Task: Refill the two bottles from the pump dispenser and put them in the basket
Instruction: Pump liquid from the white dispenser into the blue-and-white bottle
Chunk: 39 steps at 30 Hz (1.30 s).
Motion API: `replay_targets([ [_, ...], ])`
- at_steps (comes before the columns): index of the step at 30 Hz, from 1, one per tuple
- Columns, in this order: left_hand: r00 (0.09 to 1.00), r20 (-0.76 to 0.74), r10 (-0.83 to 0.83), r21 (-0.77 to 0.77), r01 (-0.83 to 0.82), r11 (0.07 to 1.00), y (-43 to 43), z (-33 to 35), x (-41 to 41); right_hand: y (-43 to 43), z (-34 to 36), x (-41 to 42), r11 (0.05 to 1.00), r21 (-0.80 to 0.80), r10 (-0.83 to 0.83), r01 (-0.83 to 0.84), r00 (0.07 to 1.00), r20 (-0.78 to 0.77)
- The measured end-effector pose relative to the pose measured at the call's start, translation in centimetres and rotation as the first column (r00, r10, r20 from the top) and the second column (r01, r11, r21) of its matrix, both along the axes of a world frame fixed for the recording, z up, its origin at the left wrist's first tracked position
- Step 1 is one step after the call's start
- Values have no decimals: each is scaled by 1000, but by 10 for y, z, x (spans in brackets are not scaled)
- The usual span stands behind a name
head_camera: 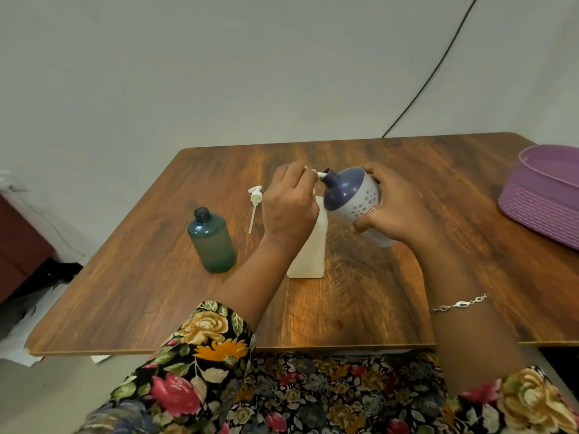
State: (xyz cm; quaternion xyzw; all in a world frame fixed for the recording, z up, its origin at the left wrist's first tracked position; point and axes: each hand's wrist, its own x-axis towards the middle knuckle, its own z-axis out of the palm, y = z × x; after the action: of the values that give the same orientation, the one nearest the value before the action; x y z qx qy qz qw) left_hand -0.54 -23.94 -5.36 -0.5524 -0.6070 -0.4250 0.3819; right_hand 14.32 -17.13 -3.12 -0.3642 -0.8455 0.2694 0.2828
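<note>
Teal bottle (211,242) plus navy bottle (351,198) in right hand (398,211): two; seemingly one dispenser (308,255).

On the table (376,302), one bottle (211,242) stands toward the left edge, and a loose pump head (254,202) lies just behind it to the right. The pump dispenser (308,255) stands near the middle under the left hand (289,205). Just right of it the right hand (398,208) holds the second bottle (352,198) tilted, its mouth at the spout, while the basket (539,208) sits at the right edge, well apart.
</note>
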Motion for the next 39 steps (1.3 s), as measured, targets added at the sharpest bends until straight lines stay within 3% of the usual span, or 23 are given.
replay_targets([
  [11, 999, -48, -19, -19, 18, 1000, -3, 13, 1, 4, 7, 2, 999, 18, 34, -33, 999, -32],
  [27, 999, 38, -3, -11, 4, 1000, 0, 2, 2, 4, 1, -2, 997, 65, 49, -50, 999, 16],
  [39, 1000, -21, -10, -10, 10, 1000, -4, 10, 2, 7, 6, 4, 997, 59, 44, -44, 999, -2],
])
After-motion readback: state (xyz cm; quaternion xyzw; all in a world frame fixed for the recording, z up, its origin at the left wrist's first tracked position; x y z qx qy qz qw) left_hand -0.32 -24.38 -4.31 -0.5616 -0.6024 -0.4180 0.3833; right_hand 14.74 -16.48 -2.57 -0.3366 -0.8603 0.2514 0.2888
